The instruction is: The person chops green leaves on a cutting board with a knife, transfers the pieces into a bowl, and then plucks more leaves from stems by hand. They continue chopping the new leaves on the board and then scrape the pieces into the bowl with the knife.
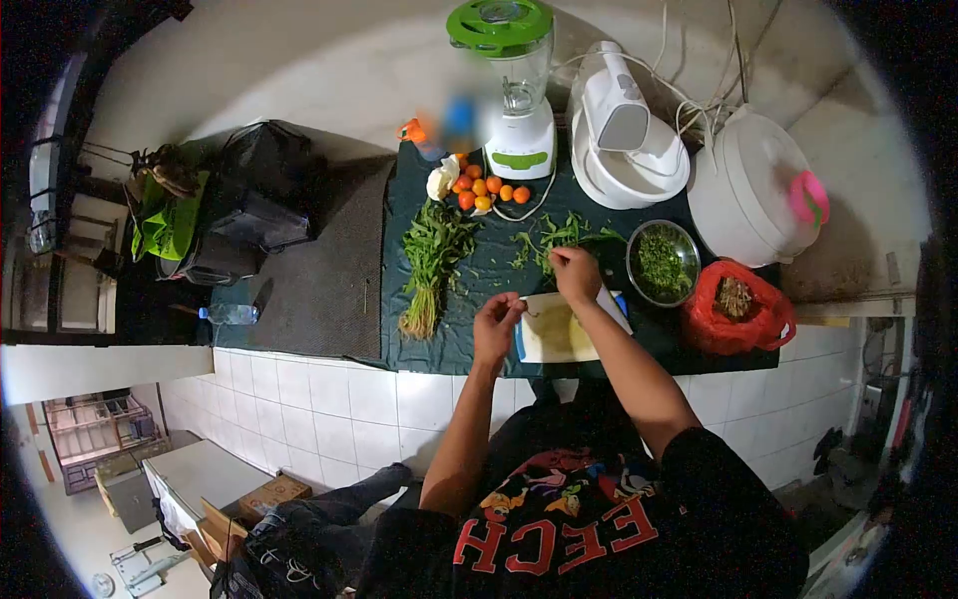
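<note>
My left hand (499, 321) is closed in a pinch at the left edge of the cutting board (559, 329), with a thin stem showing at its fingertips. Above the board's far edge is my right hand (576, 274), its fingers pressed together; what they hold, if anything, is hidden. Just beyond it lie loose picked green leaves (564, 232). A bunch of leafy greens with roots (429, 265) rests on the dark cloth to the left. On the right, a metal bowl (663, 263) holds picked leaves.
Small tomatoes (482, 186) lie by a blender (520, 140) at the back. A stand mixer (624, 130), a large white container (753, 190) and a red plastic bag (738, 307) line the right side. A plastic bottle (230, 314) lies far left.
</note>
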Available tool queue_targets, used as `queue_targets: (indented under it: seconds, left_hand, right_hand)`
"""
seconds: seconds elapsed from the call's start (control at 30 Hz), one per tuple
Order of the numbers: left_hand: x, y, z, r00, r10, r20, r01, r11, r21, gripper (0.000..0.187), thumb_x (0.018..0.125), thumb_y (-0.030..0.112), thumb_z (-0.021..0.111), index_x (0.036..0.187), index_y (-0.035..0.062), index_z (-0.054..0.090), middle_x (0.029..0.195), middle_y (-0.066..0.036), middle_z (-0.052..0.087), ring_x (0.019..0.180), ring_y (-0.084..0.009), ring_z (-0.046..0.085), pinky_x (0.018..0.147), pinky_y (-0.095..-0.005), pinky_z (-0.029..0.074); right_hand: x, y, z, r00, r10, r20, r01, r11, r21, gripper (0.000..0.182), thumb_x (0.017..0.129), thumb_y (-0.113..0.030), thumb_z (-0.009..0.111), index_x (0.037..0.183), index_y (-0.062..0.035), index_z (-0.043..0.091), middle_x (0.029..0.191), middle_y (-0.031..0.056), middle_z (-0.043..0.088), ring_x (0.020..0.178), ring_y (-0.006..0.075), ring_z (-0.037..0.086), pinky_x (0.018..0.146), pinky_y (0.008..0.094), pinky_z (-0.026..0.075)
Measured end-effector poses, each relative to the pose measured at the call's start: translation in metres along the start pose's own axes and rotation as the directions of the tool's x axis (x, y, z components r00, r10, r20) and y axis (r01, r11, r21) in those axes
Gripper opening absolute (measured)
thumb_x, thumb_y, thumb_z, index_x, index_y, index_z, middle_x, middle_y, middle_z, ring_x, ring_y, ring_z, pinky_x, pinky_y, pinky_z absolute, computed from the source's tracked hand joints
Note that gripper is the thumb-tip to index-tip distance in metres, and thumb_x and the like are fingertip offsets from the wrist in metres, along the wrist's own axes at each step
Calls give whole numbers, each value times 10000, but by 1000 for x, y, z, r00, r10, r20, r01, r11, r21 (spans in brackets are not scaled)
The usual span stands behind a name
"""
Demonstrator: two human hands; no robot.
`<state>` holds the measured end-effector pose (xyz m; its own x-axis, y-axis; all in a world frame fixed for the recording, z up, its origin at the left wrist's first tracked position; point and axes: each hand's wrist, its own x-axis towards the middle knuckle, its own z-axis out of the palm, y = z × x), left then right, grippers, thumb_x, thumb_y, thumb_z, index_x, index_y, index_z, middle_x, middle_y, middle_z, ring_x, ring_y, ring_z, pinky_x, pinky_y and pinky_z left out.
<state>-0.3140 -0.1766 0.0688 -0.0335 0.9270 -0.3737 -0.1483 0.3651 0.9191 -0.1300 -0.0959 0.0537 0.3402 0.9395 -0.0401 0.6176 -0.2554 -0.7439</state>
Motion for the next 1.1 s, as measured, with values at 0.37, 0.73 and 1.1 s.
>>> queue_targets:
  seconds: [0.37,0.73,1.1]
  left_hand:
    - [13,14,42,989,-35,147,74,959,-272,135,992,193,707,1085,98,684,978,41,689,911,-78,636,784,-250,505]
    - [-13,27,64,957,-24,289,139,913,-383,94,1027,225,656,1037,132,651,1153,-19,725,1025,-104,645,820,-243,463]
    - [-12,5,67,937,99,334,29,933,-357,127,1023,156,651,1095,52,656,1035,-22,731,910,-89,639,810,-238,487]
  right_hand:
    - [-61,-26,-74,970,-22,244,-77,918,389,313,901,-293,762,1005,2,771,859,126,763,788,207,722,736,343,545]
    - [-84,-9,-87,973,52,226,-133,923,362,340,913,-333,755,985,-2,775,826,118,755,749,188,710,701,337,529]
    - [-104,-5,-115,978,-80,194,3,931,366,276,910,-277,756,993,-15,765,825,94,750,692,164,673,671,327,520]
